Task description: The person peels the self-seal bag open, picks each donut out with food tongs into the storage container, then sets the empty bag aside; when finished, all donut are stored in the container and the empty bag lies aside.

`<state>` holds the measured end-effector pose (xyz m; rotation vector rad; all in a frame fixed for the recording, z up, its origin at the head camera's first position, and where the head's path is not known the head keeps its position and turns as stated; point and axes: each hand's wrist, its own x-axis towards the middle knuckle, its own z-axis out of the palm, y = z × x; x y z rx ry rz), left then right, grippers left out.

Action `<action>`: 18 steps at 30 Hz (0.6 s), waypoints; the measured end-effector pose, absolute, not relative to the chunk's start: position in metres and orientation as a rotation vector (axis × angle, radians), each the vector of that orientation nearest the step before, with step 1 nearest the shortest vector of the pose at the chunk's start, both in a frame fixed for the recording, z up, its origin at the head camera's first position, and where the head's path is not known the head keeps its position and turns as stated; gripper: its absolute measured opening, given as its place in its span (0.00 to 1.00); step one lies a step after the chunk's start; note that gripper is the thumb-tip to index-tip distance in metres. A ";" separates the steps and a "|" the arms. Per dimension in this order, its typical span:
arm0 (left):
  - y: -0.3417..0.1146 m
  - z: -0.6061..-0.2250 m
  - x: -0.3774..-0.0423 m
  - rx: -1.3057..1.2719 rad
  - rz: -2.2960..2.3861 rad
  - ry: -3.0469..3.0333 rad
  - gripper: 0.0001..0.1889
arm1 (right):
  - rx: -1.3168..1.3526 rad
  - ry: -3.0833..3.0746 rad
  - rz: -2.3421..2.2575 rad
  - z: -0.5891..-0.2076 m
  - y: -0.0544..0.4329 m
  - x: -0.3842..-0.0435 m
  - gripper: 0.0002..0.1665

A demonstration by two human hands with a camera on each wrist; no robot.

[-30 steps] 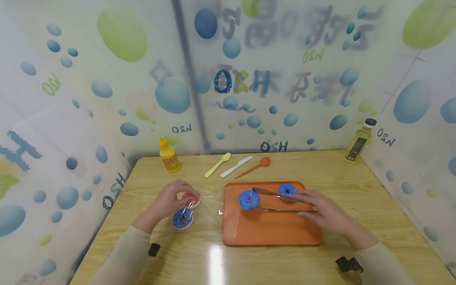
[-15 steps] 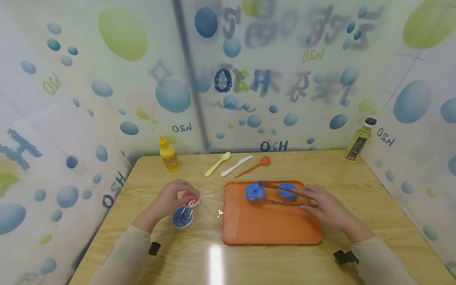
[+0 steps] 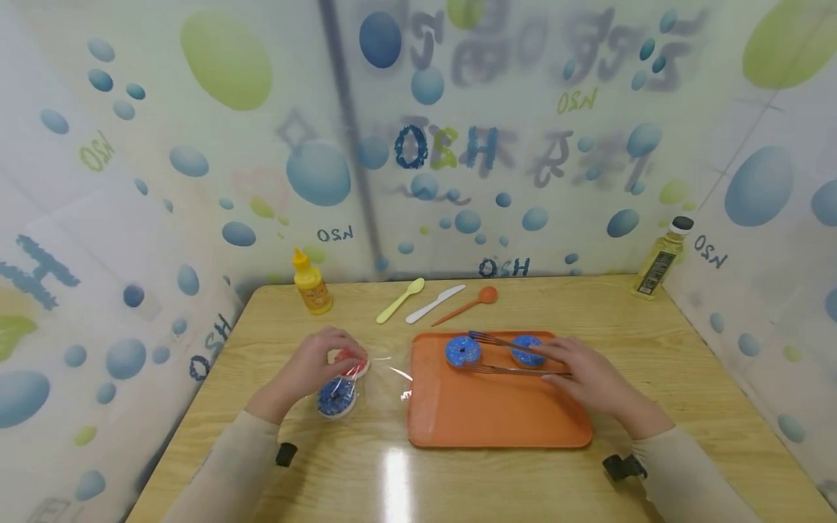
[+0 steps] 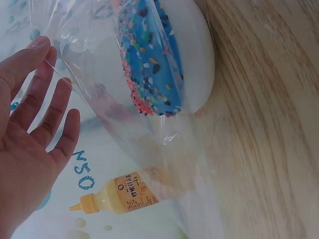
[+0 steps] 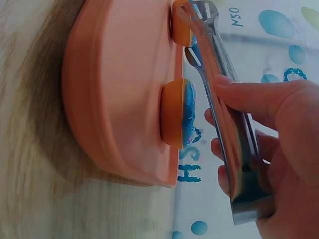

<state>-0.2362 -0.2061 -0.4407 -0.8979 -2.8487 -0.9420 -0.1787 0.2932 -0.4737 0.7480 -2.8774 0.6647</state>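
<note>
My left hand [image 3: 323,367] pinches the edge of a clear plastic bag [image 4: 89,74] between thumb and forefinger. Under the plastic lie a red sprinkled donut [image 3: 351,362] and a blue sprinkled donut [image 3: 336,397]. On the orange tray [image 3: 497,421], my right hand [image 3: 591,381] grips metal tongs [image 5: 227,119], with the thumb on one arm and fingers on the other. The tong tips lie around a blue-iced donut [image 3: 463,351] towards the tray's back left; whether both touch it is hard to tell. Another blue-iced donut [image 5: 177,113] rests on the tray nearer that hand, partly behind the tongs.
A yellow squeeze bottle [image 3: 312,287] stands at the table's back left. Along the back lie a pale yellow spoon [image 3: 401,301], a white knife [image 3: 434,303] and an orange spoon [image 3: 467,305]. A bottle of yellow liquid [image 3: 659,261] stands at the back right, near the patterned walls.
The tongs and the left blue-iced donut have shifted back on the tray, then slightly left. My right hand has moved along with them. My left hand has stayed in place on the plastic bag.
</note>
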 end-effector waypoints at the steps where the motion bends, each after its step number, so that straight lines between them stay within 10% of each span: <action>1: -0.206 -0.441 -0.236 -0.900 -0.948 -2.844 0.07 | 0.745 -2.882 0.669 -0.474 0.293 -0.179 0.31; 18: -0.205 -0.443 -0.238 -0.932 -0.936 -2.793 0.07 | 0.768 -2.825 0.824 -0.464 0.280 -0.163 0.34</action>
